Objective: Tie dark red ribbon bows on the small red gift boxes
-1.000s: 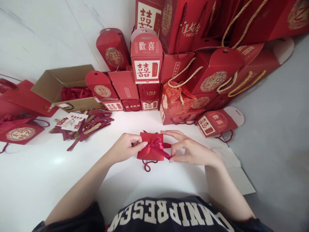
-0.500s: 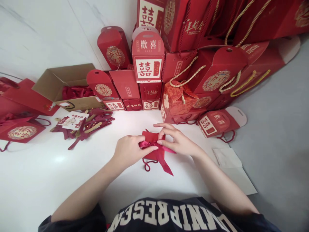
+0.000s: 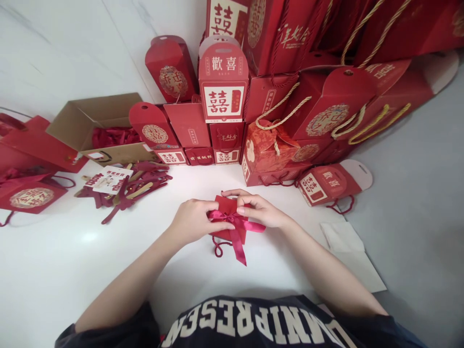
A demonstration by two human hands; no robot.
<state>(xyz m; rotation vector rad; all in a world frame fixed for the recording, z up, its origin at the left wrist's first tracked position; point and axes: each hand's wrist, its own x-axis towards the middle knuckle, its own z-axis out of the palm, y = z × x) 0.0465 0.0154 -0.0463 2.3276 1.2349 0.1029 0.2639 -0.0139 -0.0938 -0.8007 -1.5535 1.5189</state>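
Observation:
A small red gift box (image 3: 225,204) lies on the white table in front of me, its dark red cord handle (image 3: 218,247) looping out toward me. Across its top runs a shiny crimson ribbon (image 3: 238,247), knotted in the middle. One ribbon tail hangs toward me and another points right. From the left side, my left hand (image 3: 191,220) pinches a loop of the ribbon between thumb and fingers. My right hand (image 3: 261,211) bends over the box's right side, thumb and index finger closed on the ribbon close to the knot; the fingers partly hide it.
Stacked red gift boxes (image 3: 224,99) and bags line the wall behind. At left are an open cardboard carton (image 3: 125,153) of red ribbon and a pile of dark red straps (image 3: 145,181) with a printed card. White paper (image 3: 348,241) lies at right by the grey surface.
The knot shows more clearly, and the near ribbon tail has swung left. My right hand has shifted slightly left, its thumb and index finger drawn closer together. The left hand keeps its pinch.

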